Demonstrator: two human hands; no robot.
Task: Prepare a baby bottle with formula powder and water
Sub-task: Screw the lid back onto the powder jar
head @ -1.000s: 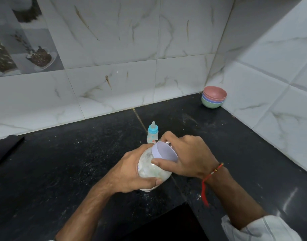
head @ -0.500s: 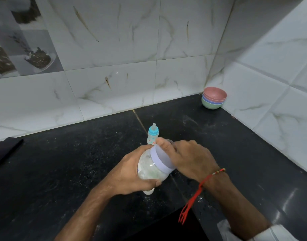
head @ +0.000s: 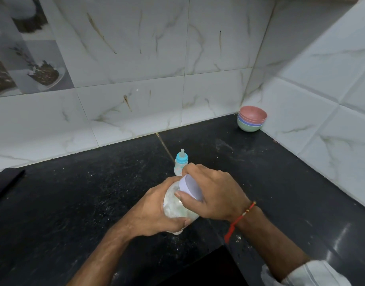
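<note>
A clear jar of white formula powder [head: 174, 205] is tilted above the black counter, and my left hand [head: 156, 211] grips its body from the left. My right hand [head: 214, 193] curls around the jar's pale lilac lid [head: 191, 187], thumb on the lid's near side. Just behind my hands a small baby bottle [head: 180, 165] with a blue collar and clear teat stands upright on the counter; its lower part is hidden by my right fingers.
A stack of pastel bowls [head: 251, 119] sits in the back right corner where the tiled walls meet. White powder specks dot the black counter [head: 84, 203]. A dark flat object [head: 4, 184] lies at the far left edge.
My right hand has turned on the lid, so the lid's flat face shows again. The jar stays tilted in my left hand in about the same place.
</note>
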